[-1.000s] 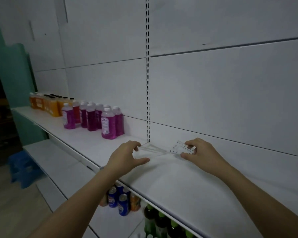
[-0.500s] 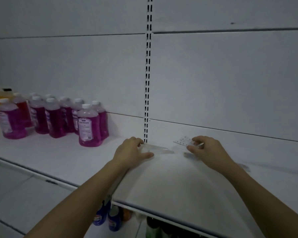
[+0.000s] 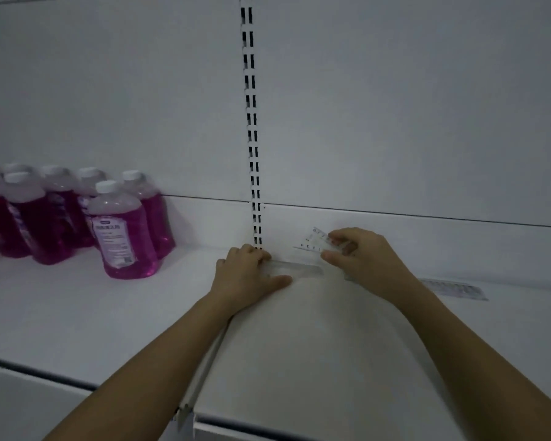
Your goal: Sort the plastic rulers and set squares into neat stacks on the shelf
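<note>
Both hands are up on the white shelf, close to the back wall and just right of the slotted upright strip. The left hand lies on the shelf with its fingers curled over the near end of a clear plastic ruler and its thumb stretched out along the shelf beneath it; the ruler lies flat, running from this hand toward the right one. The fingers appear to hold the ruler's end down, though how firmly they grip it cannot be told.

The right hand is a little farther back and to the right. Its thumb and fingers pinch a clear set square with printed numbers along the edge; the piece sticks out to the left of the fingers, tilted up off the shelf and close to the back wall. Its far edge is faint against the white, so the full outline is hard to make out.

Another clear ruler lies flat on the shelf well to the right of the right forearm, apart from both hands.

On the left part of the shelf stands a cluster of bottles with white caps and pink liquid, all upright and set close together, well apart from the hands. The nearest one shows a white label facing forward.
</note>
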### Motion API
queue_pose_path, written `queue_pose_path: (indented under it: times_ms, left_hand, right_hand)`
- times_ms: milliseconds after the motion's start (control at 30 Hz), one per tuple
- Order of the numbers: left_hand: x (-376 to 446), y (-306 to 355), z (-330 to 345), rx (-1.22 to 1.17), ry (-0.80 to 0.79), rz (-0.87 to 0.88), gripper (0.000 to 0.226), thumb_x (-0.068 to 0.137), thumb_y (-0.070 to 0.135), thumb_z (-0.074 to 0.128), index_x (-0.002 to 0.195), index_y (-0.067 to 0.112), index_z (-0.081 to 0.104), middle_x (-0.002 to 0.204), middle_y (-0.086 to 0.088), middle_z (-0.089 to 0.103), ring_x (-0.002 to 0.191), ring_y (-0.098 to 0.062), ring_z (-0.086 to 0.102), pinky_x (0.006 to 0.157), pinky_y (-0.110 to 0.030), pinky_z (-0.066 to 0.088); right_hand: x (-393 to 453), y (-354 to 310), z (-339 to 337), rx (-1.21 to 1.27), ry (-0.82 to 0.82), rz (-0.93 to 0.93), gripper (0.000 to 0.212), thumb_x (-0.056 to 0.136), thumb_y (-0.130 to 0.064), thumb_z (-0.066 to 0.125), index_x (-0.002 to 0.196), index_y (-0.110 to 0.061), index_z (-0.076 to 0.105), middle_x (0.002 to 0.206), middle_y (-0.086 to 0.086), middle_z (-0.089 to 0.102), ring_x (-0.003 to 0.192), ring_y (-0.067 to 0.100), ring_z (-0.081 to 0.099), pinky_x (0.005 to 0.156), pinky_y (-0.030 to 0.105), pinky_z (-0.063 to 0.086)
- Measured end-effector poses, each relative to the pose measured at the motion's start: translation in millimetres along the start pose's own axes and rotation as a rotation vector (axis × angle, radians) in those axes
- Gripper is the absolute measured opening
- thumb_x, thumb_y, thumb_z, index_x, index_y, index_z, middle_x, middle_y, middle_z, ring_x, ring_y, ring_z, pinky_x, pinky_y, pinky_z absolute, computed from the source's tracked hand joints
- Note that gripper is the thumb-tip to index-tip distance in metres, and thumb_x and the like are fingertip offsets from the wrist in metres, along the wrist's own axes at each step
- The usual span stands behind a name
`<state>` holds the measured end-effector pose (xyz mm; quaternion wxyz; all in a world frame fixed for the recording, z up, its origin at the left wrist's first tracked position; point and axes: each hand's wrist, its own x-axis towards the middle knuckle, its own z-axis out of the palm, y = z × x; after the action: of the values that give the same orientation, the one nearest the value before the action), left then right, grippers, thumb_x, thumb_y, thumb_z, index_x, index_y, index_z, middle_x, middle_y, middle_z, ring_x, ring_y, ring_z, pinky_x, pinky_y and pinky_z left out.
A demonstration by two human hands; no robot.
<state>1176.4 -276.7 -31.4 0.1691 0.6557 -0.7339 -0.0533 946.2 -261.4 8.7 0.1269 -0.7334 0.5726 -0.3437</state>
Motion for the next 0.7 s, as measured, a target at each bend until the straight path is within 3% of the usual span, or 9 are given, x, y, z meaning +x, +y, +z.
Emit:
queue_pose_path:
  times_ms: [67,300,467,700]
  left_hand:
    - [1.2,-0.2,0.3,0.005,-0.007,0.006,0.071,0.073,0.077,0.056,0.129,0.032,0.054,0.130,0.005,0.049,0.123,-0.020,0.041,0.102,-0.041,0.034]
    - [0.5,1.5,2.8,-0.011,-0.005,0.020,0.075,0.072,0.078,0.055,0.133,0.034,0.051,0.133,0.005,0.046,0.126,-0.021,0.037,0.102,-0.042,0.031]
    - [1.6,-9.7,-12.7,-0.154,0.010,-0.067,0.057,0.084,0.071,0.045,0.117,0.028,0.060,0.126,-0.001,0.052,0.123,-0.027,0.044,0.099,-0.045,0.039]
    - [-38.6,-53.0,-24.7,0.089,-0.121,0.046,0.056,0.093,0.063,0.037,0.143,0.038,0.039,0.153,0.004,0.032,0.141,-0.021,0.028,0.114,-0.050,0.024]
  right_hand:
    - [-0.6,0.9,3.9,-0.008,-0.020,-0.011,0.044,0.085,-0.037,0.070,0.123,-0.017,0.063,0.106,-0.009,0.060,0.093,0.012,0.058,0.087,0.031,0.051]
    - [-7.1,3.4,10.8,-0.070,-0.025,-0.058,0.043,0.086,-0.040,0.067,0.123,-0.020,0.062,0.113,-0.007,0.063,0.097,0.011,0.058,0.092,0.029,0.047]
    - [-6.4,-2.3,13.8,-0.084,-0.062,-0.075,0.039,0.087,-0.041,0.066,0.121,-0.022,0.063,0.112,-0.009,0.063,0.096,0.009,0.057,0.087,0.021,0.042]
    - [6.6,-28.2,42.9,-0.189,-0.199,-0.124,0.040,0.089,-0.041,0.063,0.123,-0.020,0.061,0.120,-0.002,0.063,0.104,0.013,0.055,0.089,0.028,0.044]
